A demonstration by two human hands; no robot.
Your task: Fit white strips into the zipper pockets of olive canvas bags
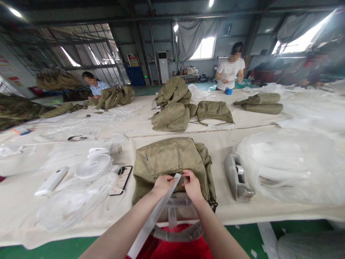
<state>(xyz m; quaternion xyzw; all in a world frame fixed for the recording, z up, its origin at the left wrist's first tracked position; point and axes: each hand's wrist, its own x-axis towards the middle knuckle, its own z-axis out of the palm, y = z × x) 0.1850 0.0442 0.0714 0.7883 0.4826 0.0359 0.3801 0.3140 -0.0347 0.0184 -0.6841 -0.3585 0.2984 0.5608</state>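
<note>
An olive-green canvas bag (161, 154) lies on the table in front of me, with a small dark label and a zipped pocket on its upper face. My left hand (163, 184) pinches a long whitish strip (155, 216) near its upper end, over the pocket zip. From there the strip runs down toward my lap. My right hand (192, 185) rests at the bag beside the strip's tip, thumb and fingers closed together; what they pinch is too small to tell. A clear-wrapped handle (179, 235) hangs at the table's near edge.
A tape dispenser (237, 176) stands right of the bag, beside a pile of clear plastic bags (291, 165). To the left lie a white fan (94, 167), a phone (124, 180) and a white device (52, 181). More olive bags (172, 117) and co-workers (230, 70) are across the table.
</note>
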